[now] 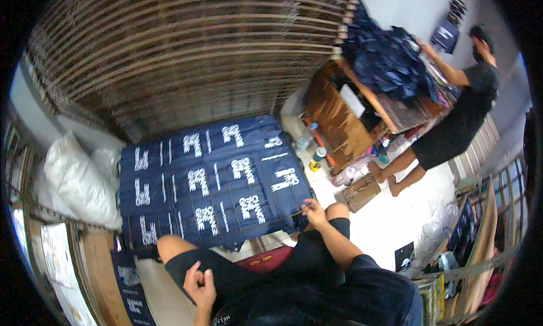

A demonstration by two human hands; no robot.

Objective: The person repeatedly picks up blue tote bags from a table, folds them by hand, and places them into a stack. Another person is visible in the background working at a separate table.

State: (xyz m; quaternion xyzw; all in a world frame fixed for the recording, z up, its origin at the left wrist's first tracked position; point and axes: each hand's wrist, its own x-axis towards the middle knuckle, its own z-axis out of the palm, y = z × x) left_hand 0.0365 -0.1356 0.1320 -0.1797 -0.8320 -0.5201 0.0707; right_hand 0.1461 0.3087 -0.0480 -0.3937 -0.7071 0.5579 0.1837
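Note:
A low table draped in dark navy fabric (223, 176) stands before my knees. The cloth carries white printed lettering in rows, with thin seam-like lines between the blocks. At the cloth's near right corner, above my right knee, is my right hand (315, 213). Its fingers are loosely bent and apart, and I see nothing in them; whether they touch the cloth's edge I cannot tell. Over my left thigh, away from the cloth, my left hand (200, 286) is raised with thumb and forefinger apart, holding nothing visible.
Slatted racks (198, 54) rise behind the cloth. White sacks (79, 182) lie at left. To the right, another person (464, 111) stands by a worn wooden cabinet (339, 122) heaped with navy fabric (387, 60). Jars, bottles and a wooden block (362, 192) sit on the floor.

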